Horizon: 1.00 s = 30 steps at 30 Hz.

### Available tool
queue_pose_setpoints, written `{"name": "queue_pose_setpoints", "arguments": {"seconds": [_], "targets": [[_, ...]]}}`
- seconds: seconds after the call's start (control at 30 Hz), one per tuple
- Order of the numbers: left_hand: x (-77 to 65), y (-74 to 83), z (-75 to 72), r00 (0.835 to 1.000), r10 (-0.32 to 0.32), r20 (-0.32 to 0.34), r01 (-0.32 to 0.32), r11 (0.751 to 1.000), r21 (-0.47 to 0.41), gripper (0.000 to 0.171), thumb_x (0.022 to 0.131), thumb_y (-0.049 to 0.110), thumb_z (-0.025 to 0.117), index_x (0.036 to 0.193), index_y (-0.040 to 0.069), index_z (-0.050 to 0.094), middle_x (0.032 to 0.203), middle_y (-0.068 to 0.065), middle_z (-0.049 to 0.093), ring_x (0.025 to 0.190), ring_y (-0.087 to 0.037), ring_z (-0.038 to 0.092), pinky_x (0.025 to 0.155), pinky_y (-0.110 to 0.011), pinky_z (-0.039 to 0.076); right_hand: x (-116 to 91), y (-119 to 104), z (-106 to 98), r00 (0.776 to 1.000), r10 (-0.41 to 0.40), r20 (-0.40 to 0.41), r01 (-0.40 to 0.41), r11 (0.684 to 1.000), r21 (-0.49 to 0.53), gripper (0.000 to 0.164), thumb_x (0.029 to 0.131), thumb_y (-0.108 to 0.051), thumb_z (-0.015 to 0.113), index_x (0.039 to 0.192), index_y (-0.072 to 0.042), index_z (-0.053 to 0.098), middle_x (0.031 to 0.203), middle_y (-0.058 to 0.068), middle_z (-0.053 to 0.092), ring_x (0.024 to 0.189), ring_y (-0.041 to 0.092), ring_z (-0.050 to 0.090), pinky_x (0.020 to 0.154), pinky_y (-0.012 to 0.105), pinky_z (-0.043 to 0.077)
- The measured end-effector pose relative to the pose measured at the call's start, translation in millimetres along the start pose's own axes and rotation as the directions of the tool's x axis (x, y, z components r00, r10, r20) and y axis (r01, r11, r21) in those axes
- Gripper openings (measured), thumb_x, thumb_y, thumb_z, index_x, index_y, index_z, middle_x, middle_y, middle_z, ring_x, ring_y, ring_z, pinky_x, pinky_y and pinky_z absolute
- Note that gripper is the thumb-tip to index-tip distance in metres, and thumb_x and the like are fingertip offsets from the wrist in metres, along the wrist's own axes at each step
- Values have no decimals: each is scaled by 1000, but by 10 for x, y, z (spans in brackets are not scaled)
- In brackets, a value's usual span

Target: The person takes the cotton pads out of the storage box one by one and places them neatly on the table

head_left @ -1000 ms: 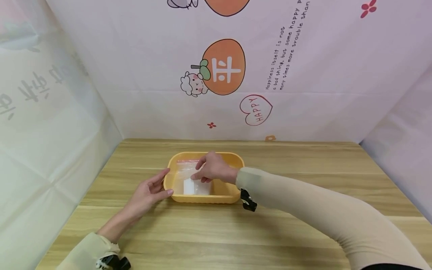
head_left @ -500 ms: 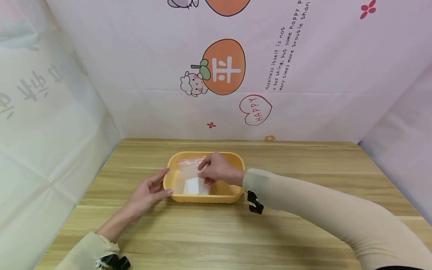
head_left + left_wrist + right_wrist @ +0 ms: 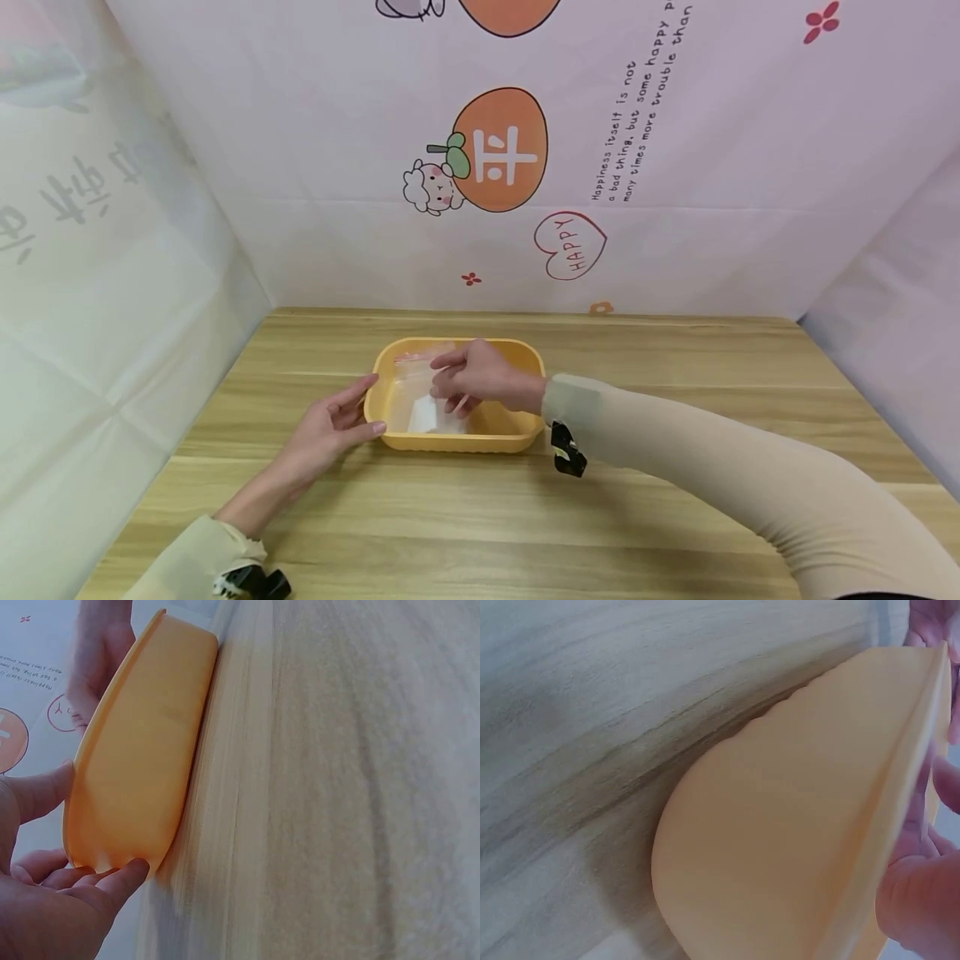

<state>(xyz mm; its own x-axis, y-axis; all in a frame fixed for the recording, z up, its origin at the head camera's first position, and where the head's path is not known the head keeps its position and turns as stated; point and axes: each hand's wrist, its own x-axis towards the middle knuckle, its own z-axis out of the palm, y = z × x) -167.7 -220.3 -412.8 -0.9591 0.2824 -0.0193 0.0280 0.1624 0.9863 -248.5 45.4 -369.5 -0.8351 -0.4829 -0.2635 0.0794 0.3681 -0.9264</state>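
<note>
A yellow plastic tray [image 3: 517,442] stands on the wooden table, and my left hand [image 3: 322,437] holds its left end. In the left wrist view, the thumb [image 3: 45,791] is at the rim and the fingers [image 3: 120,881] lie against the end wall. Inside the tray is a clear zip-lock bag [image 3: 402,396] with a red seal line and a white flat piece [image 3: 425,414] showing in it. My right hand [image 3: 483,375] reaches in from the right, its curled fingers pinching the bag's right side and hiding part of it. The right wrist view shows mostly the tray's outer wall [image 3: 780,825].
The wood-grain table [image 3: 600,517] extends around the tray on every side. A white printed cloth [image 3: 337,150] with orange fruit drawings hangs behind, and pale cloth walls [image 3: 150,250] close off both sides.
My right hand shifted right off the white piece, then slightly back left with its fingers spreading a little. The bag's top edge has bent up. My left hand and the tray stay put.
</note>
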Motion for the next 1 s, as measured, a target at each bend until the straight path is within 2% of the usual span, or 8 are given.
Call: {"name": "queue_pose_setpoints", "arguments": {"seconds": [0.13,0.37,0.57,0.7,1.0], "targets": [[5,8,14,1000,-6,3,6,1000,-3,82,99,11,75,165,1,28,170,-22,24,152,-35,33,108,-25,41,6,33,27,1000,-6,-7,6,1000,-30,56,90,0,82,142,5,61,118,15,74,65,18,72,56,29,60],[3,8,21,1000,3,7,-2,1000,-16,83,99,10,75,165,0,26,170,-21,23,152,-35,31,107,-22,42,-70,31,-15,999,-45,-15,45,998,-34,62,89,4,82,147,5,58,135,20,68,64,18,72,55,30,59],[-1,5,18,1000,-1,1,1,1000,-19,83,99,10,76,165,0,27,170,-21,23,152,-35,32,106,-20,43,-194,-44,-126,998,-66,-23,65,996,-60,63,90,3,81,148,1,58,140,19,65,65,18,72,60,30,61],[-10,7,11,1000,0,1,1,1000,-15,84,99,11,76,165,0,26,170,-21,23,152,-35,32,104,-19,43,-278,-101,-233,995,-91,-32,89,994,-58,64,90,4,81,149,2,57,141,20,64,64,17,72,59,28,59],[-19,7,10,1000,-2,2,2,1000,-14,84,99,12,76,165,1,27,170,-21,23,151,-35,33,104,-19,44,-500,-247,-631,991,-118,-61,112,989,-94,66,89,4,82,150,2,57,140,20,65,66,19,73,60,29,60]]}}
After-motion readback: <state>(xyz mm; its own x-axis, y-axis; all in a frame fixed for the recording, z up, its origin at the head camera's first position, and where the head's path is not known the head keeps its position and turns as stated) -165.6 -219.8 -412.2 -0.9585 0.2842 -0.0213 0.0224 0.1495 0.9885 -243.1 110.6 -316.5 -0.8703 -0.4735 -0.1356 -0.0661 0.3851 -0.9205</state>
